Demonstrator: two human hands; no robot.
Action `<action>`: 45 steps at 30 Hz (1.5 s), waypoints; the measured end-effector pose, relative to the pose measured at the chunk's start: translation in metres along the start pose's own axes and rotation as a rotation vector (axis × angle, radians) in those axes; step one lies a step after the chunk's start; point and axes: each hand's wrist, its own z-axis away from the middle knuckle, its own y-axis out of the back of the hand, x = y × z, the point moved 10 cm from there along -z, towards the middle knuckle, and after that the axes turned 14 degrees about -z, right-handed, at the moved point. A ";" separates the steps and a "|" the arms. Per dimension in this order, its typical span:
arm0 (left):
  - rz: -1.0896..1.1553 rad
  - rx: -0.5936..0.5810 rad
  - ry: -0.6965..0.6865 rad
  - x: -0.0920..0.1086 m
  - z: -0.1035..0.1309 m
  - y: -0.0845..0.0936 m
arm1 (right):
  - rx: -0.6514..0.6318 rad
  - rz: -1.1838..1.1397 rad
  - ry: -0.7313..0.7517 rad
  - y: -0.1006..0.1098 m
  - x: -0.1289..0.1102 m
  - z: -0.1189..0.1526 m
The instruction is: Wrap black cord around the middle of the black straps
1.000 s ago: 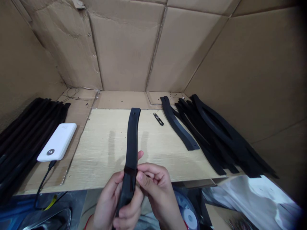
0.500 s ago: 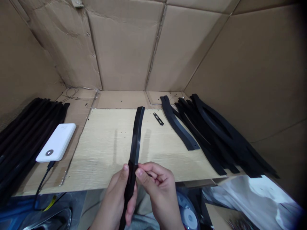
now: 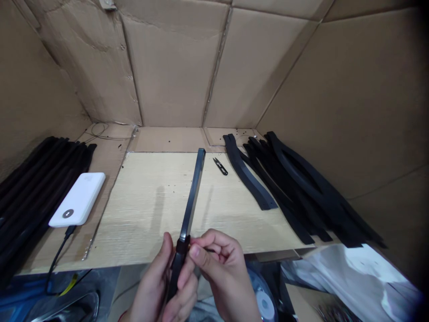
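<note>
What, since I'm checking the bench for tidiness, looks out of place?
Small dark specks lie scattered on the pale board, like debris, and a thin strand lies loosely looped near the back left corner.

Glossy held strip [image 3: 192, 197], matt cardbd wall [image 3: 174, 67]

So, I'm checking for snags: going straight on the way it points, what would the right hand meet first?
Most likely the black strip held in the left hand; the right hand looks right beside it, perhaps touching, though depth is unclear.
</note>
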 end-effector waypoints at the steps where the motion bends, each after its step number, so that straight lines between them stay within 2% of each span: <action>1: 0.029 -0.036 0.006 -0.001 0.001 -0.002 | 0.018 0.006 -0.010 0.001 0.001 0.000; 6: 0.028 -0.170 -0.019 0.003 0.002 -0.012 | 0.077 0.027 -0.094 0.007 0.004 0.000; 10: 0.023 -0.223 0.051 0.003 0.001 -0.021 | 0.123 0.066 -0.053 0.021 0.002 -0.001; 13: 0.089 -0.278 0.114 0.000 0.001 -0.027 | 0.090 0.074 -0.006 0.024 0.001 -0.002; 15: 0.091 -0.268 0.142 -0.004 0.001 -0.025 | 0.052 0.072 -0.021 0.020 0.002 -0.003; 17: 0.012 -0.178 0.140 -0.008 0.001 -0.015 | 0.059 0.059 -0.042 0.017 0.002 -0.004; 19: -0.181 0.012 0.106 -0.006 0.001 0.004 | 0.100 0.046 -0.025 0.017 -0.003 -0.004; 22: -0.489 0.302 0.034 0.008 0.006 0.026 | 0.162 0.061 0.004 0.021 -0.009 -0.003; 24: -0.594 0.424 0.001 0.017 0.009 0.032 | 0.174 0.072 -0.002 0.022 -0.009 -0.002; 26: -0.653 0.497 -0.021 0.023 0.011 0.036 | 0.180 0.070 -0.006 0.022 -0.008 -0.001; 31: -0.756 0.578 -0.003 0.029 0.014 0.049 | 0.195 0.052 0.009 0.022 -0.007 -0.001; 34: -0.829 0.652 -0.039 0.034 0.020 0.053 | 0.248 0.097 0.070 0.027 -0.012 -0.002; 37: -0.807 0.727 -0.082 0.036 0.024 0.054 | 0.259 0.123 0.085 0.028 -0.012 -0.003; 41: -0.696 0.719 -0.110 0.031 0.023 0.053 | 0.223 0.137 0.094 0.025 -0.012 -0.005; 45: -0.634 0.687 -0.042 0.026 0.019 0.051 | 0.197 0.151 0.140 0.022 -0.018 -0.006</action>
